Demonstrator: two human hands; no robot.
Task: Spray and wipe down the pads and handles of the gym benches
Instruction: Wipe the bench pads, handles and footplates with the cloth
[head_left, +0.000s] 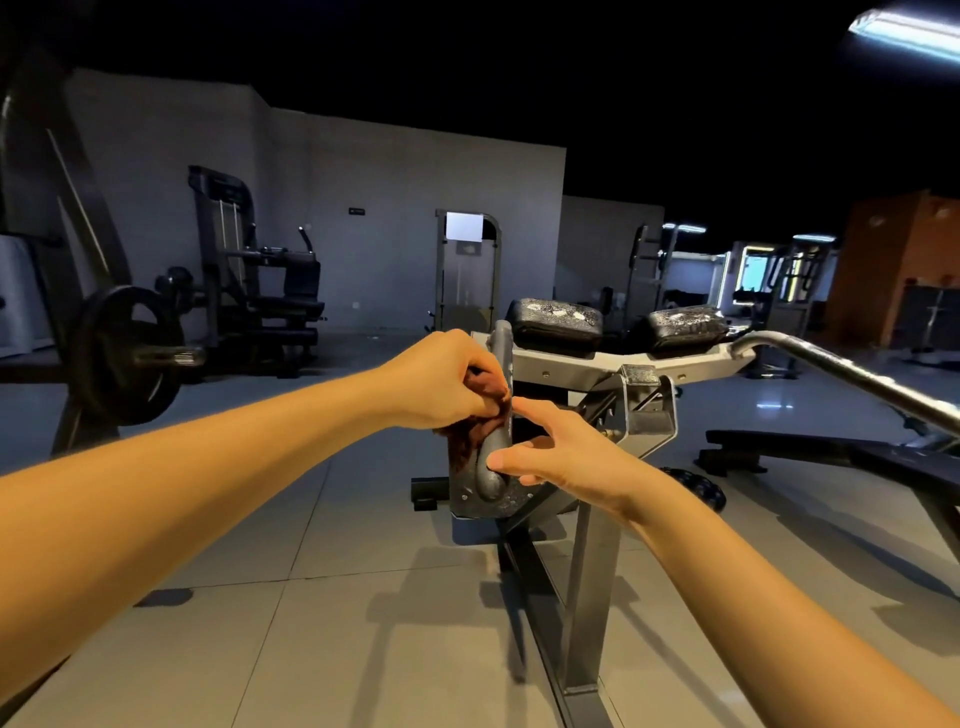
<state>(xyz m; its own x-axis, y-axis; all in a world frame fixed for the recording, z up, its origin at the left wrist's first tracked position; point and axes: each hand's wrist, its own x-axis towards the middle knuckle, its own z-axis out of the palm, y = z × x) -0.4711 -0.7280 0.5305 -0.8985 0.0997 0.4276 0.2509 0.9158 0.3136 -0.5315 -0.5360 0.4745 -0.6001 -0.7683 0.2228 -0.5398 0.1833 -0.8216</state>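
Observation:
A grey metal handle (497, 457) curves up from the near end of a gym machine. My left hand (447, 379) grips a brown cloth (465, 441) and presses it against the left side of that handle. My right hand (550, 457) holds the handle lower down, thumb on its front and fingers curled behind. Beyond the handle sit two black pads (554, 318) (684, 325), both wet with white spray droplets. No spray bottle is in view.
The machine's grey frame (587, 597) runs along the tiled floor toward me. A chrome bar (852, 379) slants in from the right above a flat black bench (831, 449). A loaded barbell plate (127, 353) stands at left, other machines along the back wall.

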